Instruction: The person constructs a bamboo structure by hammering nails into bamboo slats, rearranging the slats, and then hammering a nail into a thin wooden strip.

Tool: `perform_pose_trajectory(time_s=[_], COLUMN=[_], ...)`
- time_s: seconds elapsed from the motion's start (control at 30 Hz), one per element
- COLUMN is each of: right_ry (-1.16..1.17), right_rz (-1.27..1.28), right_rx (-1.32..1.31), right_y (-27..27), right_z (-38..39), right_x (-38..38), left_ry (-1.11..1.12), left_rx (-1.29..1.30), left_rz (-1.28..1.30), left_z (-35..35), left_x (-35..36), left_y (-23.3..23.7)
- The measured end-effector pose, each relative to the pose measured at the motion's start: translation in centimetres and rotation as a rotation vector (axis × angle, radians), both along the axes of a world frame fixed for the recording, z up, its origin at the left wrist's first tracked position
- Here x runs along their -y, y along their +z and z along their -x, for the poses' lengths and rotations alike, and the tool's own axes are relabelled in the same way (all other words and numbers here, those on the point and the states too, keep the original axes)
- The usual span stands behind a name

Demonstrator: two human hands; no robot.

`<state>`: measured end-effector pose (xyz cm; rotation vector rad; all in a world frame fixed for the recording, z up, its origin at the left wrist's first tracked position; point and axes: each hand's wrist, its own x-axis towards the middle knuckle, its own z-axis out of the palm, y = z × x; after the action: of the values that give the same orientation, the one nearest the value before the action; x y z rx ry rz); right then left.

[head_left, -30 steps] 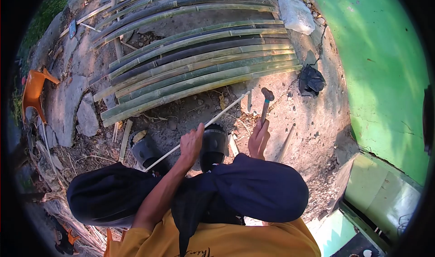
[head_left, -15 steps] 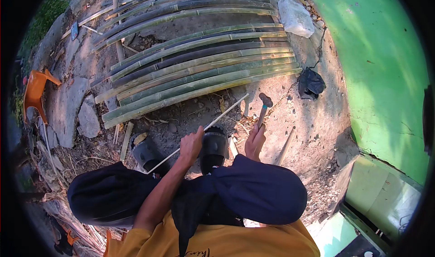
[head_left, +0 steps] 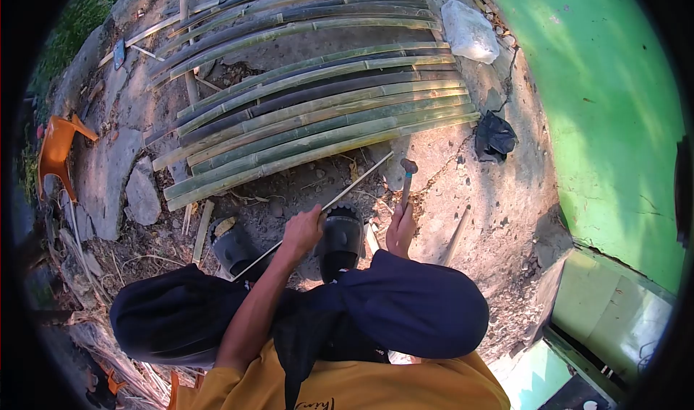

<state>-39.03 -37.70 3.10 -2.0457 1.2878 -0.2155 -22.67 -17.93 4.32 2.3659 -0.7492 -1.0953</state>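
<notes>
My left hand (head_left: 303, 229) is closed around a thin, pale bamboo strip (head_left: 365, 177), which slants from between my knees up to the right, over my shoes. In my right hand (head_left: 400, 231) is a hammer (head_left: 407, 182), gripped by its handle with the dark head upward and a blue-green band just below it. The far end of the strip lies a little left of the hammer head in this view. Beyond both hands, long split bamboo poles (head_left: 318, 150) lie side by side in a row.
At the back right is a clear plastic bundle (head_left: 470, 32), with a black plastic bag (head_left: 495, 136) nearer me. An orange plastic chair (head_left: 59, 153) stands on the left. A green wall or floor surface (head_left: 600, 121) borders the right. Another stick (head_left: 457, 235) lies right of my hand.
The hammer has shifted slightly left and down, its head turning more upright. My left hand and the strip have dipped a little to the left.
</notes>
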Motion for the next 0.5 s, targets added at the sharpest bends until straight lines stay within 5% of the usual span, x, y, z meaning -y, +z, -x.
perform_pose_trajectory(time_s=[0.5], right_ry=[0.000], right_rz=[-0.015], right_rx=[0.001], right_y=[0.8], right_z=[-0.4], right_x=[-0.1], left_ry=[-0.118], left_rx=[-0.274], left_rz=[-0.121], left_z=[-8.1], left_x=[5.3], left_y=[5.9])
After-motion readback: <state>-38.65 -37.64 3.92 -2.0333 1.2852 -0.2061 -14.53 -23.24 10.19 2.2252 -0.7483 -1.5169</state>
